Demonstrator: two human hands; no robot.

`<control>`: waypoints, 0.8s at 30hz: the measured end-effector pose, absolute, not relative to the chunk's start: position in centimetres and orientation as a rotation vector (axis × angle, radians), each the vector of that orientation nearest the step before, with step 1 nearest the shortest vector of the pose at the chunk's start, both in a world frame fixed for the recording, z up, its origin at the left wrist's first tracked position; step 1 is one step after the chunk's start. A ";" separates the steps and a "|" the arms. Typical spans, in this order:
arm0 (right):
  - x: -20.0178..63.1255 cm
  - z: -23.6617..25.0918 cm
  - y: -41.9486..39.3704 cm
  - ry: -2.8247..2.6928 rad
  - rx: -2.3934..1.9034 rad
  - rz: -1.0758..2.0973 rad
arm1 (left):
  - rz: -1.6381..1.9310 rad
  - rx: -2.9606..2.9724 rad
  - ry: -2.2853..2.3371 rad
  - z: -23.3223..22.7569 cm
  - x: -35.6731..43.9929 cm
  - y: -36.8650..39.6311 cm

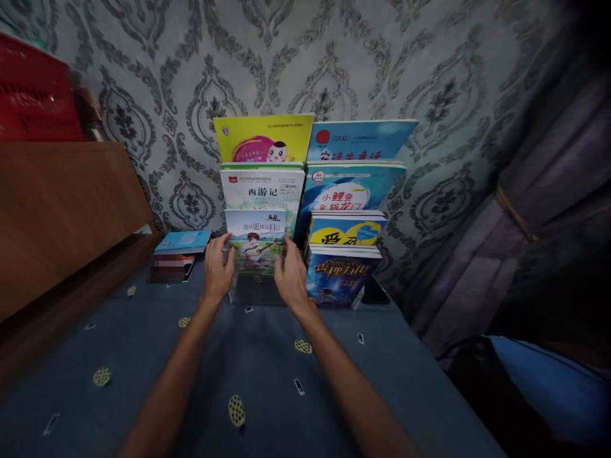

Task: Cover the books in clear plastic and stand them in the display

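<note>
A light-blue book (256, 245) with a guitar player on its cover stands upright between my hands. My left hand (219, 267) grips its left edge, fingers behind and thumb in front. On the opposite edge, my right hand (291, 273) holds it the same way. Behind it rises a pale book (262, 184), with a yellow book (262, 130) at the back. Below the held book shows part of a clear stand (255, 291). To the right, a dark-blue book (337, 277) fronts another stepped row, with a yellow-and-blue book (346, 230) and teal book (356, 184) behind.
Left of the stand lie a blue book (184, 242) and others under it. A dark flat object (375, 292) is beside the right row. A wooden cabinet (67, 216) bounds the left, a tied curtain (496, 242) the right. Patterned cloth (191, 381) covers the table.
</note>
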State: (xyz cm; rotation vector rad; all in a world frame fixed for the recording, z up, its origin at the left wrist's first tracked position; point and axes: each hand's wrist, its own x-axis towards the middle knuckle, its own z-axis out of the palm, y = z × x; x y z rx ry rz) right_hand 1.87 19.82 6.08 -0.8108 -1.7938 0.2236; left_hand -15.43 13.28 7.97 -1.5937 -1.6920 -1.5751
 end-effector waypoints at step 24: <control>1.5 5.8 20.0 -1.794 -0.863 0.180 | -1.581 -1.623 -1.685 7.8 -15.0 13.2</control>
